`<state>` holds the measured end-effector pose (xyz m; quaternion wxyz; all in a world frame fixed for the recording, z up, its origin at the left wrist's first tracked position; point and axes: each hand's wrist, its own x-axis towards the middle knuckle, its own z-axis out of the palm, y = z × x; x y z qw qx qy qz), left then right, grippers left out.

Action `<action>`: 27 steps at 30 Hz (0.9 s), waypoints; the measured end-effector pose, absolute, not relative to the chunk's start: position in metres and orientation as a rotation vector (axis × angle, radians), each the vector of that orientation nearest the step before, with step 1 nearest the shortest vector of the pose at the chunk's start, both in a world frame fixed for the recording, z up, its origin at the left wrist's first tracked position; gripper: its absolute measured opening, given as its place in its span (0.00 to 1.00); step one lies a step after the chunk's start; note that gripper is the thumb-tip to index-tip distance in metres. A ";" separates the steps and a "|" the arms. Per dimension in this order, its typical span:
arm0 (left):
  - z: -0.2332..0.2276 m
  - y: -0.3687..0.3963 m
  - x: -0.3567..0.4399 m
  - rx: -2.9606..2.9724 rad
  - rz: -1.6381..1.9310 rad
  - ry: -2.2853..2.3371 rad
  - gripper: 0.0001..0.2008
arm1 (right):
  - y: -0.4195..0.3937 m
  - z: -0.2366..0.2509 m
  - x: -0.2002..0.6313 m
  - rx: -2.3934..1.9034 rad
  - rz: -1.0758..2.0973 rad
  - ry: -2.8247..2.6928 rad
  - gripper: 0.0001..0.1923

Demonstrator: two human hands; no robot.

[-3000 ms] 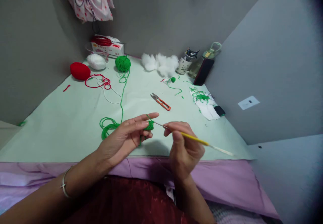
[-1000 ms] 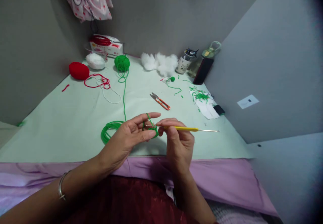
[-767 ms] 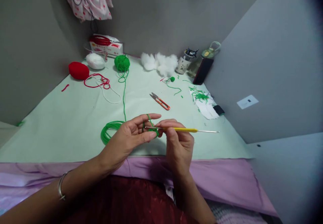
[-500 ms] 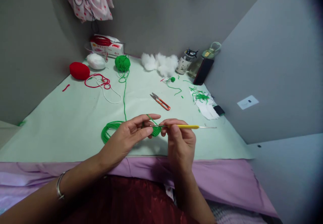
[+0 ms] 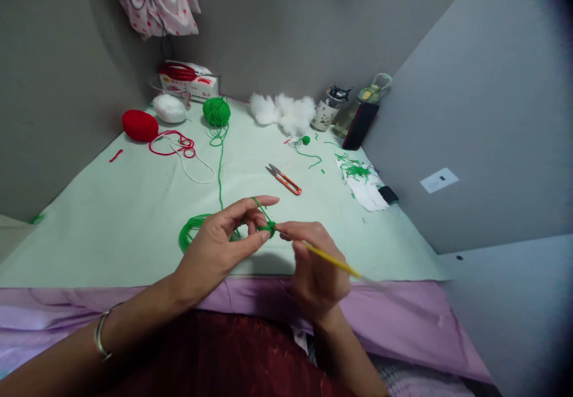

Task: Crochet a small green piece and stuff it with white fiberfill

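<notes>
My left hand pinches a small green crochet piece between thumb and fingers, and green yarn runs up over its raised index finger. In my right hand is a crochet hook with a yellow handle, slanting down to the right and blurred by motion. The right index fingertip reaches the edge of the crochet piece; the hook's tip is hidden there. A loose coil of green yarn lies just left of my left hand. From it a strand leads back to the green yarn ball.
Orange-handled thread snips lie beyond my hands. Red yarn, white yarn and a tissue box stand back left. White stuffing, a cup of pens, a phone and green scraps are toward the right.
The crochet hook has swung from nearly level to a downward slant as my right hand tilted. The crochet piece has turned and shifted slightly left in my left hand.
</notes>
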<state>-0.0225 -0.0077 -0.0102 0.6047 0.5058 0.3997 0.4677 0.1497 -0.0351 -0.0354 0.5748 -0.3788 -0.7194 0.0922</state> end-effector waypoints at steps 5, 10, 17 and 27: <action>-0.013 -0.009 -0.019 0.833 0.954 0.739 0.29 | -0.037 -0.045 0.147 -0.943 -0.197 -1.848 0.22; -0.012 -0.001 -0.022 0.618 0.851 0.663 0.26 | -0.030 -0.039 0.150 -0.875 0.324 -1.486 0.14; -0.011 -0.005 -0.019 0.841 0.908 0.665 0.20 | -0.024 -0.032 0.146 -0.850 0.639 -1.358 0.09; -0.012 -0.010 -0.012 0.770 0.927 0.722 0.27 | -0.030 -0.053 0.142 -0.891 -0.143 -1.683 0.26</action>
